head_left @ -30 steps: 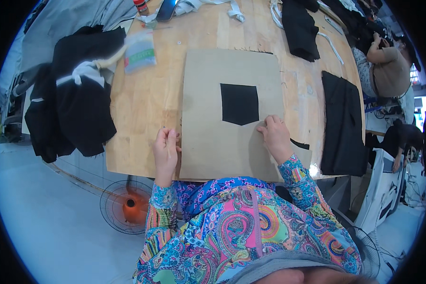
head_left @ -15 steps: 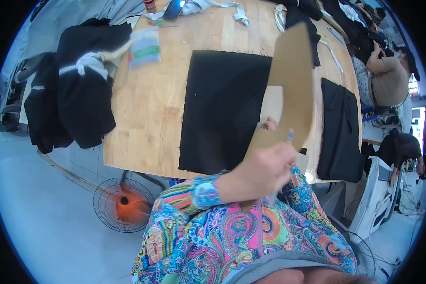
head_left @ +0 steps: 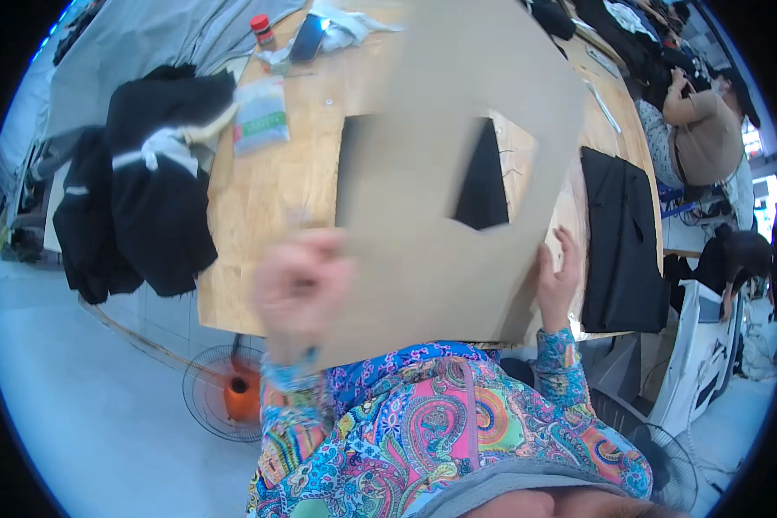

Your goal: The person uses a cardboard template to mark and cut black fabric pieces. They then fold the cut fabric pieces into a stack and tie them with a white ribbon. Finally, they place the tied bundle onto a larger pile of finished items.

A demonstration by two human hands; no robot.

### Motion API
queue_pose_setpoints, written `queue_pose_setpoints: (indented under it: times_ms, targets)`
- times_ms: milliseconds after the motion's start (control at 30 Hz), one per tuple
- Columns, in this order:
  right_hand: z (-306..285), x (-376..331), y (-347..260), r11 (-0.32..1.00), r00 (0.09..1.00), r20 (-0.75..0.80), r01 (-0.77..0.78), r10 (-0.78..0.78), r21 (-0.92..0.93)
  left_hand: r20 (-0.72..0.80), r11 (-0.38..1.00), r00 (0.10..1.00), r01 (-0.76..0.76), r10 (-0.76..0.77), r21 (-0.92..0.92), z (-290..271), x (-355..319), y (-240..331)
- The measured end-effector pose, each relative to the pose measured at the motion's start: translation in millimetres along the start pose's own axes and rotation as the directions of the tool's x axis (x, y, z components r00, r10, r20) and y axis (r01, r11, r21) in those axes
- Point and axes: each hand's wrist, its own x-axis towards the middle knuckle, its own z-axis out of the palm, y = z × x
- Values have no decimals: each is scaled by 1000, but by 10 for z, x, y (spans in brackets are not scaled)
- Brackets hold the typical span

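Head view shows both hands holding up a big brown cardboard sheet with a pocket-shaped hole [head_left: 440, 207] above the wooden bench [head_left: 259, 198]. Left hand [head_left: 298, 285] grips its lower left edge, right hand [head_left: 557, 281] its right edge. Black cloth [head_left: 483, 181] shows through the hole.

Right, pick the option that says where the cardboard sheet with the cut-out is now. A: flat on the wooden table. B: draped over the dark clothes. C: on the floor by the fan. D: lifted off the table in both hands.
D: the cardboard sheet is raised, with the left hand and right hand at its lower corners.
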Motion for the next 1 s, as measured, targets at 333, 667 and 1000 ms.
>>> queue_pose_setpoints:
  times_ms: [333, 667, 1000]
  targets:
    - [-121, -709, 154, 932, 958, 226, -86, 174, -352, -532, 845, 842, 221, 88, 488, -1612, -477, -445]
    - [-375, -211, 466, 986, 989, 53, -129, 135, -105, 526, 779, 839, -233, -141, 581, -61, -899, -859]
    - [-1334, 948, 2577, 552, 621, -519, -777, 588, -303, 574, 747, 808, -297, -136, 595, 57, -976, -1102]
